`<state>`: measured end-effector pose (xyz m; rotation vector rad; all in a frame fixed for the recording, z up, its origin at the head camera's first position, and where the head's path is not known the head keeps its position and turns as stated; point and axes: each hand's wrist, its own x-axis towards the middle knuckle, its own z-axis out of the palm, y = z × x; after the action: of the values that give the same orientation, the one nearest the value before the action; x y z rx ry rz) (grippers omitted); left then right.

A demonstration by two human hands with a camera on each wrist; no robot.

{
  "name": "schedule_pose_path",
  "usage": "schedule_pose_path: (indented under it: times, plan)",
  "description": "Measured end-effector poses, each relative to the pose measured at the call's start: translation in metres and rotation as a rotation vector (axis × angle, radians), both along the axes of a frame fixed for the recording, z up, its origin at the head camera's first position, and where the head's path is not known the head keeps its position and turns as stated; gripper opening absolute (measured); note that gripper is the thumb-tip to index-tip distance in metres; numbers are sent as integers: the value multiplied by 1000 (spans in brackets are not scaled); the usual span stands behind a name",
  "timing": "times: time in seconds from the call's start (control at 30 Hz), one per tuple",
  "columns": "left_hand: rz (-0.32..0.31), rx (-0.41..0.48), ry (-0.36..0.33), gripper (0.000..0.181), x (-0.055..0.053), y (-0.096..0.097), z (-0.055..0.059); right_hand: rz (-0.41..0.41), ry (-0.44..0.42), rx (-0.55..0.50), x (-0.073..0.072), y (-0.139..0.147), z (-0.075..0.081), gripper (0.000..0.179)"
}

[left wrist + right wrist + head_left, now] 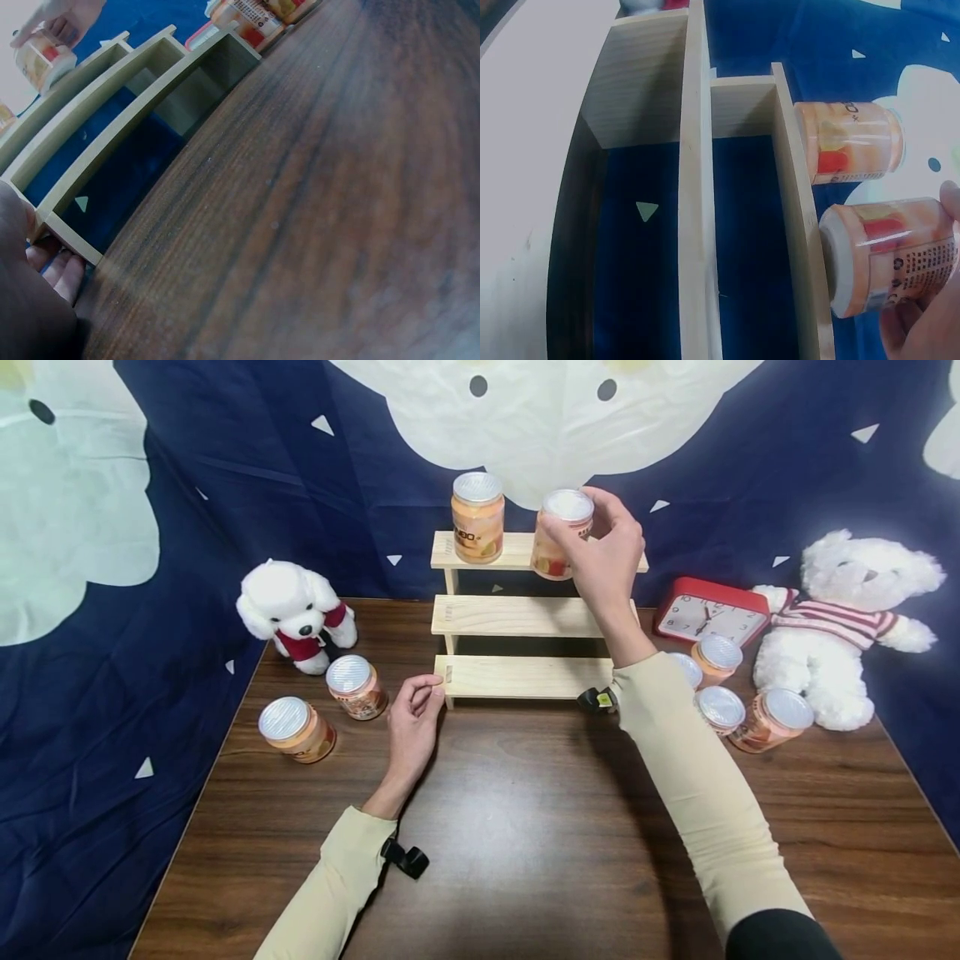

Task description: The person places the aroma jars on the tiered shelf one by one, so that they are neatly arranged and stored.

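Where the room ends, a navy cloth backdrop (225, 527) with white cartoon shapes and small triangles hangs behind a dark, wood-grained worktop (495, 843), whose near edge is cut off. Along the worktop's back edge, near its middle, stands a three-tier shelf (517, 677) of smooth, pale wood. By the back right corner sits a fluffy white teddy bear (836, 631) in a striped top; by the back left corner, a curly white toy dog (296, 606) in red. A red-framed rectangular clock (712, 614) leans beside the bear, its lower edge partly hidden by jars.

The right hand (611, 556) holds an orange-labelled jar (553, 539) between thumb and fingers at the top tier's right half; whether its base touches the wood is hard to tell. The left hand (412, 727) pinches the bottom tier's left end, some fingertips hidden.

Among the similar round, silver-lidded jars, one (478, 522) stands on the top tier's left half, two (358, 689) near the worktop's left edge, and four (772, 722) before the clock and bear, one mostly behind the cream right sleeve (690, 768).
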<state>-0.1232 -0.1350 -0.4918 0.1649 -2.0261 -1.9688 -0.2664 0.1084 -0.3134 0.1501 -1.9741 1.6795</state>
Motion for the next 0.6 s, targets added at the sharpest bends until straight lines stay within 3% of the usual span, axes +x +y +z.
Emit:
schedule_pose_path:
  times: [0.23,0.43,0.6]
  plan:
    - [3,-10,-1,20,-1,-2,-4,21,28,-44,-4,-3,-5,56]
    - [-13,12,30,14,-11,-10,-30,-11,34,-38,-8,-12,-7,61]
    - [-14,-7,40,18,-5,-6,-15,-45,23,-27,-13,-20,-8,63]
